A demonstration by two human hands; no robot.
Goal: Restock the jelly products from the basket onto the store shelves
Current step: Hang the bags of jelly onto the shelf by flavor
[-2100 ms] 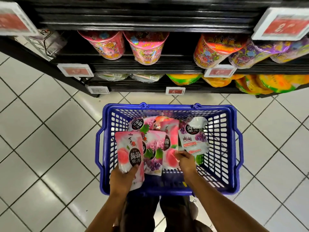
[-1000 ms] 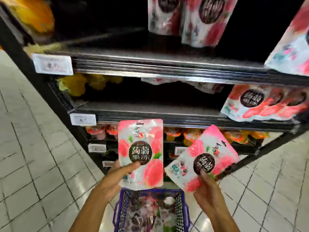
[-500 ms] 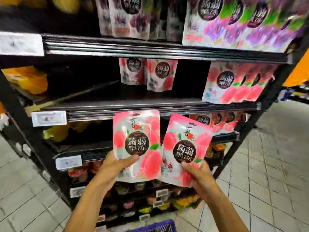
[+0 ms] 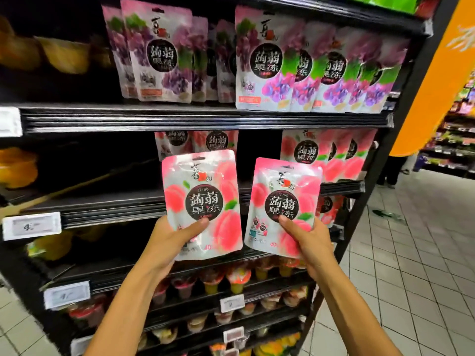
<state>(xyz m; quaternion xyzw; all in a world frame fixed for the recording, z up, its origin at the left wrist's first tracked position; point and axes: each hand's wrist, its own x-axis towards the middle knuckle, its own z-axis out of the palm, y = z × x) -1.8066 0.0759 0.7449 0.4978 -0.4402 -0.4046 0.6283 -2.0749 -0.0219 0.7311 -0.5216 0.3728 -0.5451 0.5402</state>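
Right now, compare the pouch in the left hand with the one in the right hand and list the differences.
The left-hand pouch leans its top leftward; the right-hand pouch leans rightward. The left-hand pouch sits slightly higher than the right-hand pouch. Both are pink peach-print pouches with a dark round label, gripped low with the thumb in front by the left hand and right hand.

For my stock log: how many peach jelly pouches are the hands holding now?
2. The left pouch is pinched by the left hand, the right pouch by the right hand. Another stacked behind either would be hidden.
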